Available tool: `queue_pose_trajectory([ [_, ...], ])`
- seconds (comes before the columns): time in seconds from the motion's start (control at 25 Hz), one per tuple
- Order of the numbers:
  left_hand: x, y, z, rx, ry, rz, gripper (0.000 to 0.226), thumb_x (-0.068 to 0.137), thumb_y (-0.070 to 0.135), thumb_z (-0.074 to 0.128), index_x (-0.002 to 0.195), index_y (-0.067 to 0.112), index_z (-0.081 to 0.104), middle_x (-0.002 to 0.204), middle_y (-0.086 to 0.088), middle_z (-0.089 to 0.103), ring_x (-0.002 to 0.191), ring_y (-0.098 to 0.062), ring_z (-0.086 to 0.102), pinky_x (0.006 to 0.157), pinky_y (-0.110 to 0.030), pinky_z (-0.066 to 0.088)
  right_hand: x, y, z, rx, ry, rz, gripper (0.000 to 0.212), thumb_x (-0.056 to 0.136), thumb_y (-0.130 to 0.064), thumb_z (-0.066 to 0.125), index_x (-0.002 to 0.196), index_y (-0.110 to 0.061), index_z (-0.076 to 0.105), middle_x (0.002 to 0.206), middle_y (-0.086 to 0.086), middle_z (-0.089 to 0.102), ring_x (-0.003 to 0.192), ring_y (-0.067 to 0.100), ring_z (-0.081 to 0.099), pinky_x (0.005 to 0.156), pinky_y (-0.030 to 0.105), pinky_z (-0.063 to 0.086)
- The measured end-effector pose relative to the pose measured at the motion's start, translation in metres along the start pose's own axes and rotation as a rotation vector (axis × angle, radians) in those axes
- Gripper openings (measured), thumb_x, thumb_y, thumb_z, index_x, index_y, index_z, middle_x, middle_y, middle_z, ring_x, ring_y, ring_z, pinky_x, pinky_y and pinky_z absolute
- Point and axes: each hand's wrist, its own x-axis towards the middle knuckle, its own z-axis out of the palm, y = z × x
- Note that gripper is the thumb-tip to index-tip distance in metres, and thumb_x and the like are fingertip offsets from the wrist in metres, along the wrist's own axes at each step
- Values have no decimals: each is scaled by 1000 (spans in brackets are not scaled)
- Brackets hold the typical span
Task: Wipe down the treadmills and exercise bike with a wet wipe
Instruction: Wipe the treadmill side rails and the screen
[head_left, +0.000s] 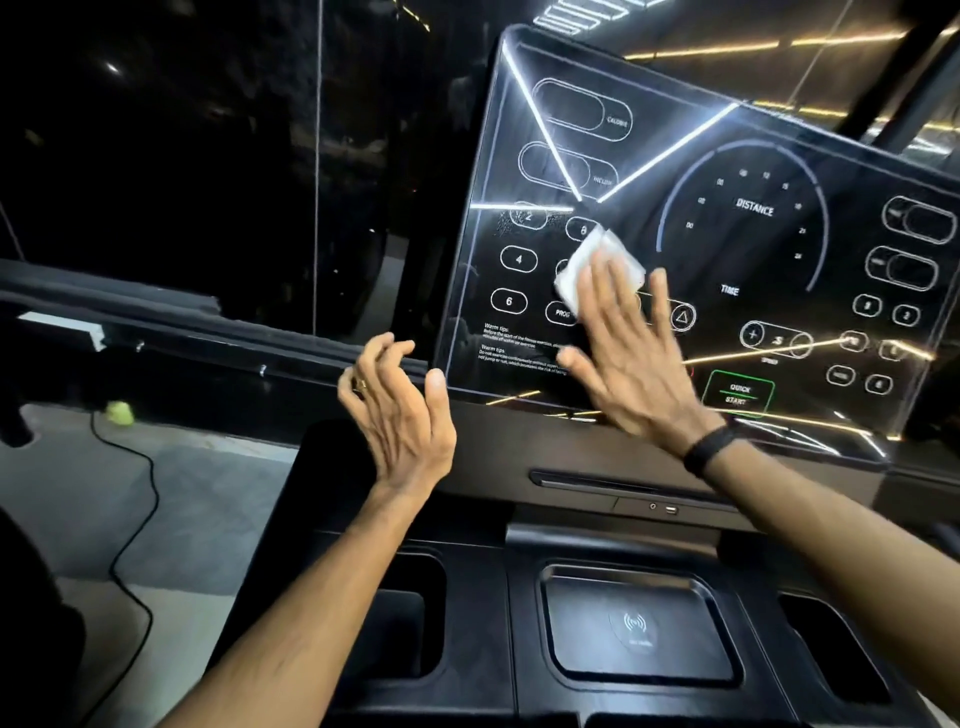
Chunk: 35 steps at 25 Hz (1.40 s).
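Wet wipe (597, 270): white, folded, flat on the treadmill console screen (727, 234), frame centre | right hand (634, 353): straight spread fingers pressing the wipe on the glass | left hand (400, 405): lower centre, loosely curled, holding nothing, beside the screen's lower-left corner.

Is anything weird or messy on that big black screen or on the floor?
One small oddity: a yellow-green ball lies on the floor at the left, by a loose black cable. The console screen shows only streaky light reflections, no crack or spill. The right hand presses the white wipe flat against it.
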Motion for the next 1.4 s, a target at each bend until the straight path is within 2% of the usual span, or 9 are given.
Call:
queue_pose_trajectory([
  [0.2, -1, 2, 0, 3, -24, 22, 40, 93, 28, 44, 122, 1, 52, 134, -13, 51, 117, -20, 53, 107, -56, 29, -75, -11, 26, -94, -108, -499, 79, 104, -64, 20, 160, -9, 15, 167, 8, 13, 155, 20, 11, 126, 46, 2],
  [0.4, 0, -1, 0, 47, -48, 68, 41, 93, 28, 45, 123, 1, 51, 136, -14, 49, 112, -23, 56, 107, -56, 29, 10, 37, -6, -43, -28, -1, 75, 105, -58, 15, 161, -9, 8, 168, 11, 5, 156, 21, 3, 122, 47, -16],
  [0.48, 1, 0, 0, 66, -42, 69, 42, 93, 28, 46, 124, 0, 51, 137, -15, 49, 112, -24, 56, 107, -57, 29, 3, 24, -1, 12, -16, 36, 77, 104, -58, 17, 160, -6, 6, 168, 13, 3, 156, 22, -2, 122, 50, -16],
  [0.68, -2, 3, 0, 70, -10, 71, 43, 93, 28, 45, 123, -2, 52, 136, -17, 50, 116, -21, 51, 106, -58, 30, -94, 5, 29, -78, -128, -473, 77, 103, -64, 20, 161, -13, 15, 168, 4, 15, 155, 18, 11, 126, 46, -3],
  [0.96, -1, 4, 3, 163, 25, 174, 42, 93, 27, 47, 126, 1, 46, 138, -24, 45, 130, -37, 45, 110, -57, 26, -4, 73, 2, 9, 33, 94, 77, 103, -60, 9, 161, -9, 10, 168, 10, 2, 156, 24, -2, 120, 51, -18],
  [1.12, -3, 6, 3, 224, 37, 169, 44, 93, 28, 47, 127, 2, 40, 141, -27, 39, 138, -40, 35, 115, -57, 19, -93, 31, 41, -43, -44, -481, 79, 102, -65, 19, 160, -11, 20, 167, 8, 17, 155, 20, 10, 125, 49, -4],
  [1.2, -14, 19, 6, 216, 35, 204, 44, 91, 27, 48, 127, 2, 39, 144, -24, 33, 140, -40, 32, 117, -58, 16, -93, 56, 43, -96, -7, -601, 78, 101, -67, 20, 160, -16, 20, 167, 3, 19, 155, 20, 11, 126, 45, -3],
  [1.32, -29, 63, 25, 142, 25, 283, 45, 89, 26, 48, 127, 4, 40, 146, -17, 29, 142, -39, 29, 116, -61, 16, -34, 111, 21, -79, 65, -284, 76, 102, -64, 14, 160, -15, 21, 164, 6, 27, 154, 25, 12, 123, 46, -14],
  [1.4, -39, 96, 41, 82, 16, 294, 45, 89, 27, 47, 127, 4, 40, 146, -16, 29, 143, -37, 27, 117, -60, 16, -9, 137, 10, -50, 93, -90, 76, 103, -62, 9, 160, -13, 17, 167, 8, 17, 155, 27, 6, 120, 49, -20],
])
